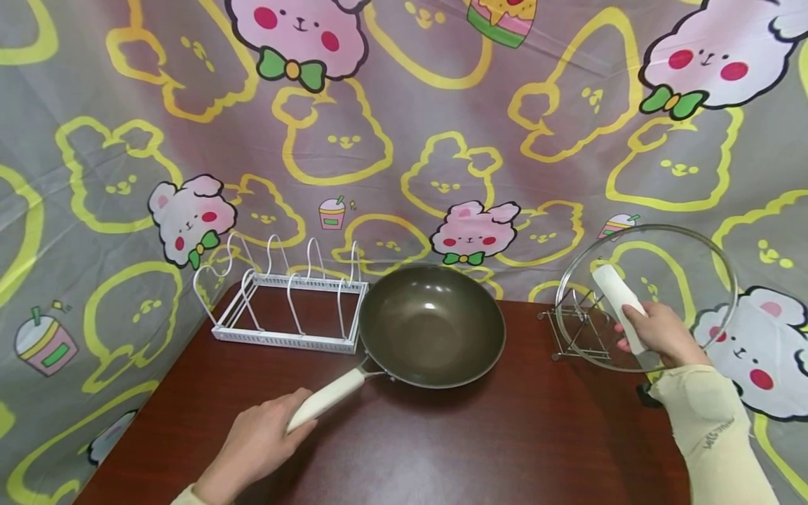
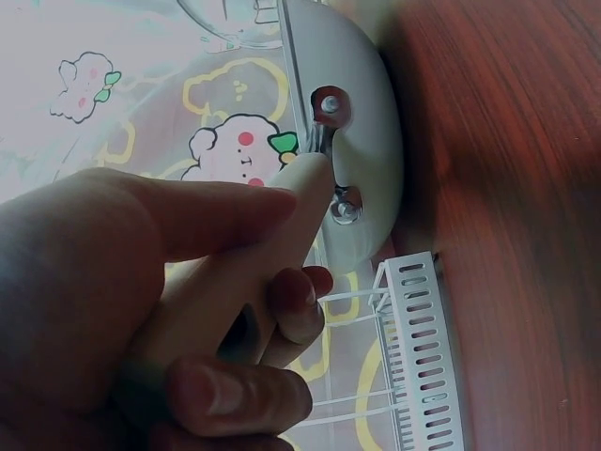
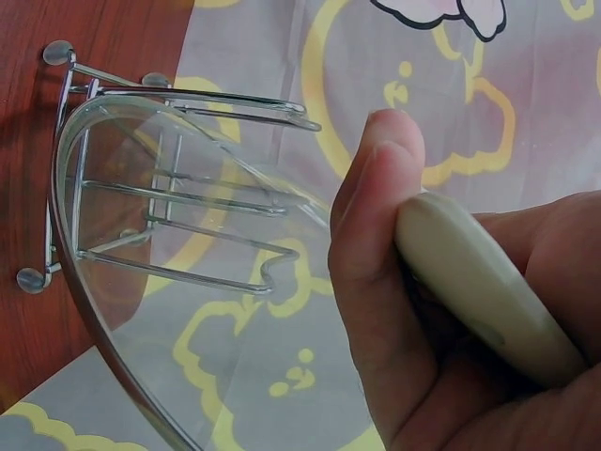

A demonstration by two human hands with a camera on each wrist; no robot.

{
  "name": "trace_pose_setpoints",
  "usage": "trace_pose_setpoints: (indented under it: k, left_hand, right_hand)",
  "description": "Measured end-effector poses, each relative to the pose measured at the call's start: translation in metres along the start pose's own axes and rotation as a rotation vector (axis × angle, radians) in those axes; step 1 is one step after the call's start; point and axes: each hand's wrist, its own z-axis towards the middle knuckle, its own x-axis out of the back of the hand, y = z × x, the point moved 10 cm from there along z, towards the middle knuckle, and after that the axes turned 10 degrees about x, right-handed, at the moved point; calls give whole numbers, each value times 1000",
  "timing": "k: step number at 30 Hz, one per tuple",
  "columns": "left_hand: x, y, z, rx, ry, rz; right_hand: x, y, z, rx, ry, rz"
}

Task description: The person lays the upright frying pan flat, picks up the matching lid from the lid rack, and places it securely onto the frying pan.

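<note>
My left hand [image 1: 261, 435] grips the cream handle [image 1: 328, 398] of a dark wok [image 1: 435, 326], with the thumb lying along the handle in the left wrist view. The wok's pale outer side [image 2: 362, 113] and its riveted bracket show there, close over the tabletop. At the right, my right hand [image 1: 659, 331] holds a glass lid [image 1: 726, 263] by its long cream handle [image 3: 479, 282]. The lid is tilted up on edge. Its lower rim overlaps a small wire rack [image 1: 577, 330], and in the right wrist view the rim lies among the rack's wires.
A white pan rack [image 1: 284, 341] with several upright loops stands left of the wok, close to its rim. The dark red wooden table [image 1: 480, 435] runs back to a grey cartoon-print cloth [image 1: 404, 105] hanging behind and at both sides.
</note>
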Motion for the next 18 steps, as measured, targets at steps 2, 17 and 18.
trace_pose_setpoints:
  k: [2, 17, 18]
  left_hand:
    - [-1, 0, 0, 5, -6, -1]
    - [1, 1, 1, -4, -4, -7]
    - [2, 1, 1, -3, -4, -7]
  right_hand:
    - [0, -1, 0, 2, -4, -2]
    - [-1, -3, -2, 8, -3, -37]
    - [-1, -3, -2, 9, -4, -30]
